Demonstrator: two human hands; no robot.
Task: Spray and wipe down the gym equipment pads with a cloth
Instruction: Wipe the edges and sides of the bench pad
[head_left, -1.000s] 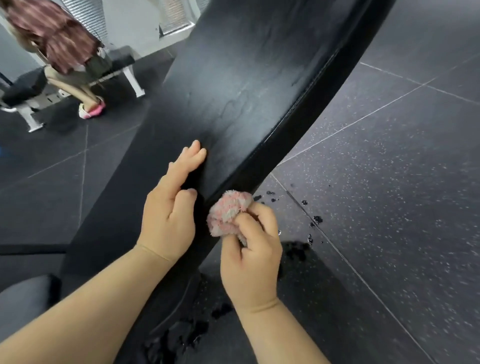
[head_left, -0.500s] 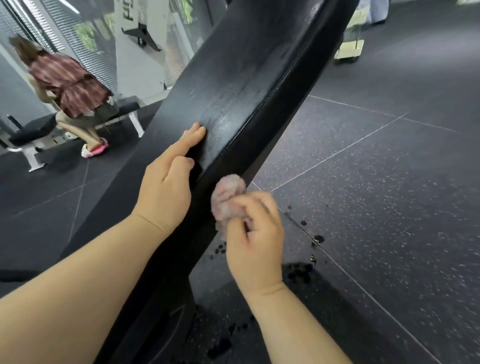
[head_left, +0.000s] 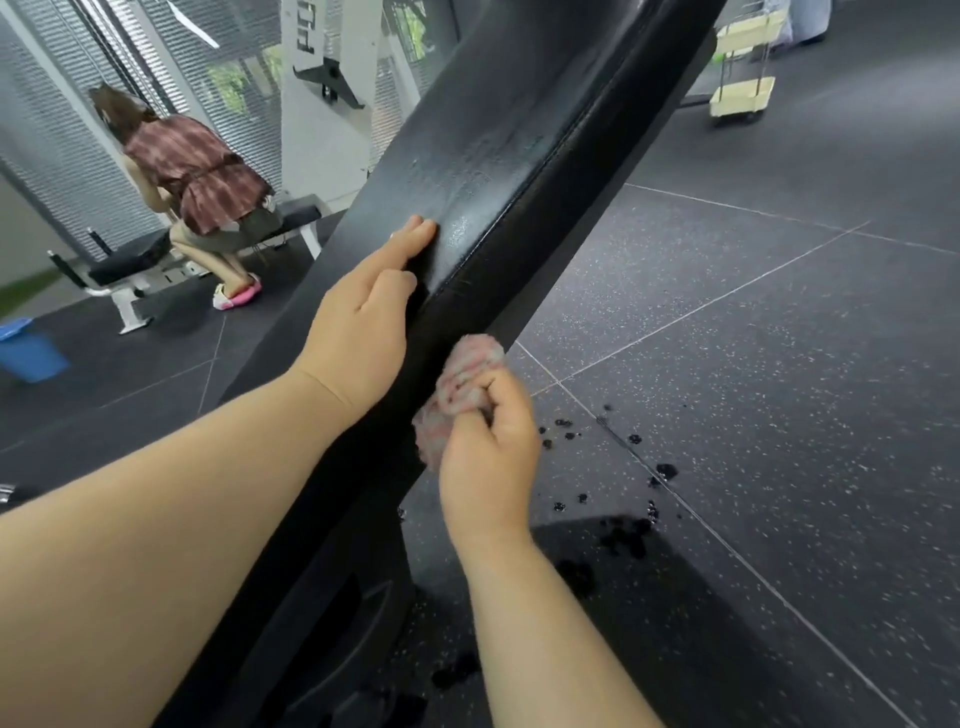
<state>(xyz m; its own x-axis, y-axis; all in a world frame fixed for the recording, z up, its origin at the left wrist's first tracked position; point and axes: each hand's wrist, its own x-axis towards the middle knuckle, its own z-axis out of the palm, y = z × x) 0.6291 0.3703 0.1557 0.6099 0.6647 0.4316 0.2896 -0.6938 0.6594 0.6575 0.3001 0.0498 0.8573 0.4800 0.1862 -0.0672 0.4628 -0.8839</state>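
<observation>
A long black padded bench back (head_left: 498, 130) slopes from the lower left up to the upper right, with a wet sheen near its seam. My left hand (head_left: 363, 312) lies flat on the pad's top face, fingers together and pointing up the slope. My right hand (head_left: 488, 447) is closed on a bunched pink and grey cloth (head_left: 460, 387), which presses against the pad's right side edge just below my left hand. No spray bottle is in view.
Dark water drops (head_left: 623, 535) spot the speckled rubber floor to the right. Another person (head_left: 192, 176) crouches by a flat bench (head_left: 135, 260) at the back left. A blue bucket (head_left: 28, 351) stands at the left edge, and a yellow cart (head_left: 743, 78) at the top right.
The view has tilted up, showing more of the room. My right hand has slid the cloth up along the pad's side edge; my left hand has shifted a little up the pad.
</observation>
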